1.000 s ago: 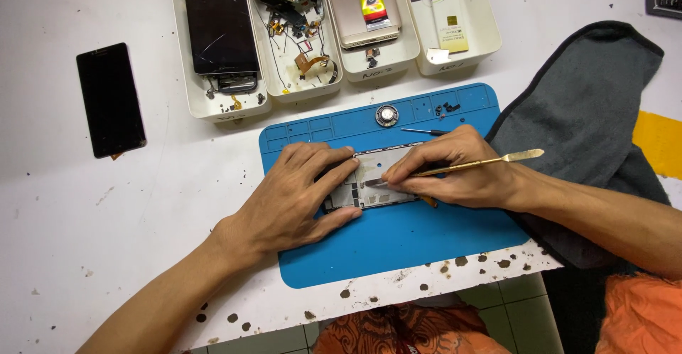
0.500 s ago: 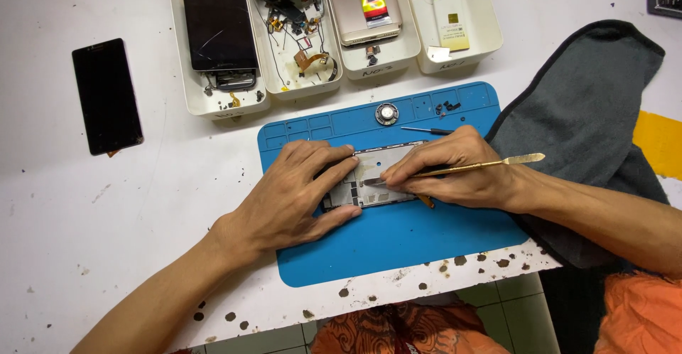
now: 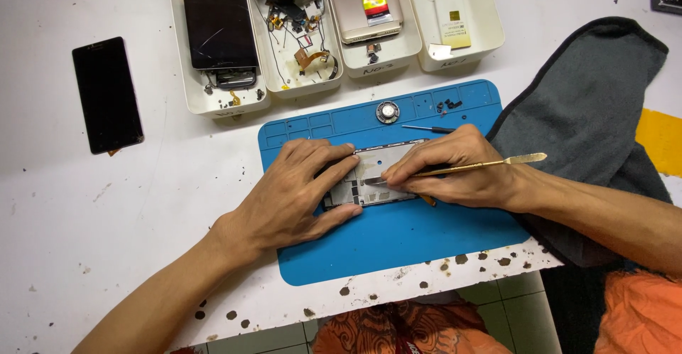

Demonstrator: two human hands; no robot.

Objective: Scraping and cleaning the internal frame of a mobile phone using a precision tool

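Phone frame (image 3: 373, 176) on blue mat (image 3: 398, 233) | your left hand (image 3: 298, 194) fingers pressing it flat, not clenched | your right hand (image 3: 455, 173) fingers gripping brass pry tool (image 3: 497, 162), tip on frame

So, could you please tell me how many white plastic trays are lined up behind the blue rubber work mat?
4, side by side at the top: first, second, third, fourth; their far ends are cut off.

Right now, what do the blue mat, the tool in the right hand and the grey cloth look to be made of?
Blue mat: likely silicone or rubber, matte, with moulded compartments along its top edge. Tool in the right hand: seemingly metal, slim, brass-coloured, with a flattened end. Grey cloth: soft woven fabric, draping with a dark edge.
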